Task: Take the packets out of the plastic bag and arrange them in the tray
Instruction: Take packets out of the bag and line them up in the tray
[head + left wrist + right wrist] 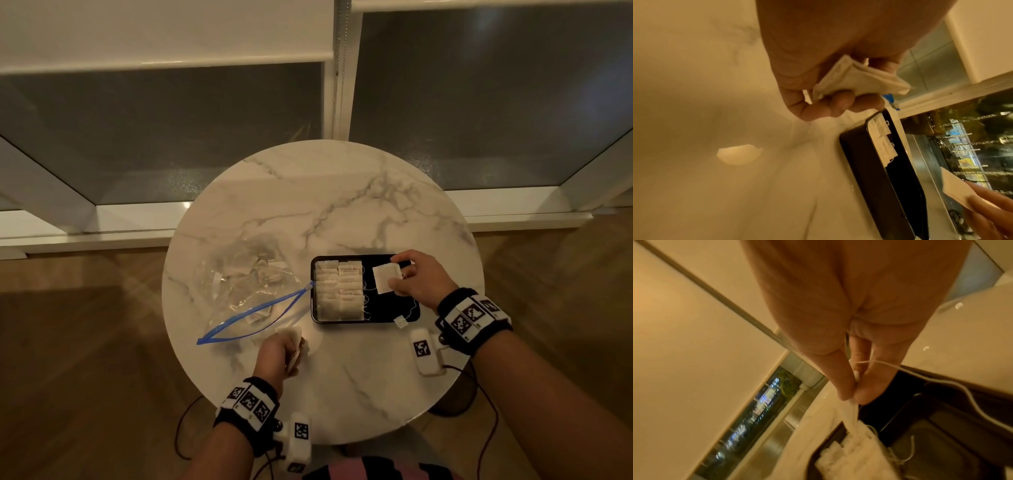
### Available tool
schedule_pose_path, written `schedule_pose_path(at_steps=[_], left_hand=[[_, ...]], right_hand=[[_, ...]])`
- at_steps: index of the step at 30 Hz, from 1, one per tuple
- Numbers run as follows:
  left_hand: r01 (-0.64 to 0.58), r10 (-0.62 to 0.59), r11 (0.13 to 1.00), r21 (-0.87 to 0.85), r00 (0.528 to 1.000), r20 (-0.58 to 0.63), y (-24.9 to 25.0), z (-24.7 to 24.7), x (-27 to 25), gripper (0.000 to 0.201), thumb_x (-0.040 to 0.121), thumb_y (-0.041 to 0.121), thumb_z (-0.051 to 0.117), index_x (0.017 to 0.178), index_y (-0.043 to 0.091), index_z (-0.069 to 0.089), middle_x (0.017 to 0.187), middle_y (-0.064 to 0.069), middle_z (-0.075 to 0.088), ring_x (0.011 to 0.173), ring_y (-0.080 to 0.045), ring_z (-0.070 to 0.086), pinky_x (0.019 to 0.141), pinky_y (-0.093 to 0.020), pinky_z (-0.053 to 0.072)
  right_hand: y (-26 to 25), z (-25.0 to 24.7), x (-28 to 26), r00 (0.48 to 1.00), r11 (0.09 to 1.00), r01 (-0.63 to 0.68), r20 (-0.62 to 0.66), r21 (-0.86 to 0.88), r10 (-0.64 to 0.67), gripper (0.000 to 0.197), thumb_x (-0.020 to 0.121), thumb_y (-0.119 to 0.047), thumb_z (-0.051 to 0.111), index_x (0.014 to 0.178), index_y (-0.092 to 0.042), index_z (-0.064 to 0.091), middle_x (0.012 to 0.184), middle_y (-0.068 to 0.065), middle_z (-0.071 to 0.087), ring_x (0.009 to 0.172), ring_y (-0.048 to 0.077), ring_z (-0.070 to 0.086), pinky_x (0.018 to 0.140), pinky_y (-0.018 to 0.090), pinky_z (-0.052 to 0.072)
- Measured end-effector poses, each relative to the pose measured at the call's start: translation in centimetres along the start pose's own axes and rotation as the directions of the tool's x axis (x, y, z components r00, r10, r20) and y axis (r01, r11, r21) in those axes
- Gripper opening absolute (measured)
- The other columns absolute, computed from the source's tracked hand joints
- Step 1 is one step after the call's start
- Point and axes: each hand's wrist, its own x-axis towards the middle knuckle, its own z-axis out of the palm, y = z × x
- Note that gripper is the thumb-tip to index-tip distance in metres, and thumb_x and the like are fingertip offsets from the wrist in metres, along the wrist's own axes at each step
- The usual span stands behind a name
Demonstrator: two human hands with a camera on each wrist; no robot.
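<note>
White packet [386, 277] over black tray [407, 317], right side — pinched between thumb and fingers of right hand [419, 274], string trailing down. Two rows of packets [339, 291] fill tray's left half. Left hand [277, 353] near table's front edge, fingers curled round a few more packets [857, 81]. Plastic bag [246, 294], blue zip mouth gaping, lies just left of tray — some packets inside. Round marble table [308, 205] under everything.

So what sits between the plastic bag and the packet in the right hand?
In the head view, two rows of packets in the black tray, between the plastic bag and the right hand.
</note>
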Motion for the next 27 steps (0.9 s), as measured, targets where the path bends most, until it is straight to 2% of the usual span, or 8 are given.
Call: schedule_pose_path(at_steps=[5,8,12,14,16,19,24,27], left_hand=[[-0.056,0.049,0.994,0.096,0.997,0.067,1.1,1.6,0.1,0.025,0.089,0.021,0.045,0.071,0.011,0.058,0.058,0.002,0.058,0.054,-0.015,0.04,0.061,-0.03,0.033],[-0.088,0.083,0.98,0.178,0.996,0.036,1.4,2.7,1.1,0.035,0.092,0.042,0.056,0.076,0.012,0.063,0.055,0.006,0.054,0.056,-0.015,0.042,0.063,-0.031,0.035],[-0.148,0.2,0.932,0.331,0.971,-0.129,1.5,4.0,2.8,0.043,0.078,0.053,0.077,0.089,0.012,0.068,0.096,-0.01,0.071,0.086,-0.023,0.063,0.084,-0.038,0.052],[-0.123,0.214,0.901,0.417,0.96,-0.181,1.5,4.4,3.3,0.073,0.064,0.064,0.08,0.112,0.01,0.068,0.114,-0.008,0.07,0.104,-0.024,0.065,0.094,-0.038,0.053],[-0.107,0.237,0.859,0.5,0.95,-0.203,1.7,4.5,3.2,0.082,0.065,0.059,0.082,0.127,0.008,0.062,0.119,-0.005,0.068,0.105,-0.022,0.063,0.095,-0.034,0.051],[-0.131,0.276,0.83,0.542,0.941,-0.195,1.8,4.7,3.3,0.055,0.076,0.041,0.081,0.116,0.007,0.065,0.098,0.002,0.062,0.091,-0.018,0.058,0.086,-0.029,0.05],[-0.122,0.256,0.846,0.52,0.947,-0.195,1.5,4.7,3.3,0.052,0.066,0.048,0.081,0.106,0.015,0.07,0.096,0.0,0.072,0.09,-0.019,0.068,0.087,-0.039,0.058],[-0.125,0.258,0.849,0.514,0.946,-0.196,1.1,4.6,3.7,0.064,0.059,0.054,0.08,0.109,0.016,0.071,0.098,0.001,0.073,0.091,-0.018,0.069,0.085,-0.037,0.059]], right_hand=[[0.6,-0.3,3.0,0.993,0.893,0.091,-0.026,-0.44,-0.114,0.034,0.078,-0.005,0.075,0.105,-0.021,0.062,0.082,-0.002,0.066,0.071,0.013,0.063,0.061,0.021,0.049],[0.4,0.2,4.5,0.989,0.792,0.128,0.022,-0.596,-0.144,0.025,0.081,-0.003,0.07,0.1,-0.018,0.066,0.093,0.003,0.066,0.08,0.018,0.062,0.068,0.025,0.051],[0.1,1.0,5.9,0.98,0.637,0.198,0.134,-0.745,-0.148,0.022,0.086,-0.002,0.061,0.101,-0.017,0.069,0.102,0.008,0.067,0.09,0.025,0.063,0.075,0.027,0.048],[-0.1,1.3,6.4,0.978,0.604,0.21,0.166,-0.769,-0.128,0.024,0.087,-0.001,0.058,0.102,-0.016,0.07,0.105,0.008,0.067,0.092,0.026,0.064,0.075,0.027,0.048],[-0.3,1.5,6.7,0.979,0.581,0.203,0.178,-0.788,-0.1,0.03,0.084,0.002,0.055,0.105,-0.013,0.071,0.107,0.009,0.066,0.095,0.027,0.064,0.079,0.028,0.049],[0.0,1.8,6.9,0.981,0.537,0.194,0.155,-0.821,-0.117,0.034,0.084,0.003,0.052,0.106,-0.015,0.07,0.108,0.009,0.066,0.093,0.027,0.064,0.08,0.029,0.051],[0.0,2.2,6.8,0.986,0.504,0.151,0.092,-0.85,-0.141,0.018,0.094,-0.022,0.054,0.104,-0.018,0.068,0.103,0.008,0.065,0.092,0.028,0.063,0.077,0.033,0.051],[0.3,2.6,7.0,0.982,0.528,0.142,0.05,-0.837,-0.184,0.024,0.091,-0.01,0.051,0.103,-0.017,0.071,0.099,0.01,0.068,0.087,0.029,0.064,0.074,0.033,0.054]])
